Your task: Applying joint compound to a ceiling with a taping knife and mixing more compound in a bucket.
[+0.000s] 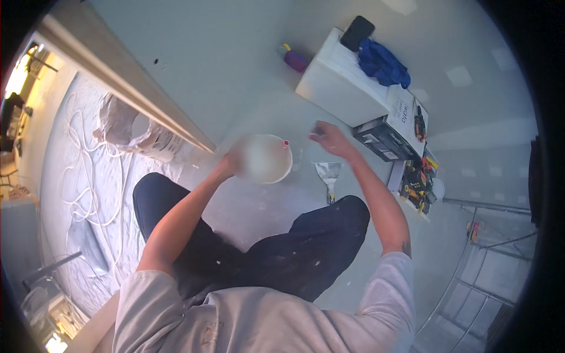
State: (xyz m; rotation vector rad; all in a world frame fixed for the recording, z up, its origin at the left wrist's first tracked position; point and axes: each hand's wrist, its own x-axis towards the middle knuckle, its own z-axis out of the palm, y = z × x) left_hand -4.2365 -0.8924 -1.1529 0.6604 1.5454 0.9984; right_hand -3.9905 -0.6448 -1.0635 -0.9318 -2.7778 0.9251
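Between my knees and the wall stands a round white bucket (pixel 281 169) with a small red spot on its rim. Its inside is blurred. My left hand (pixel 233 160) is closed at the bucket's left edge, its fingers smeared. Off to the bucket's right, my right hand (pixel 331 140) is raised with curled fingers. Something small and dark shows at its fingertips, too unclear to name. Below that hand, a wide putty knife (pixel 328 172) with white smears on its blade lies on the floor, handle toward my right knee.
A white box (pixel 329 82) carries a dark phone-like item (pixel 357 33) and blue cloth (pixel 384 63). Beside it are a printed carton (pixel 385 138) and several tools (pixel 419 185). Left lie a crumpled sack (pixel 120 126) and white cable (pixel 88 188). Metal scaffolding (pixel 491 244) stands right.
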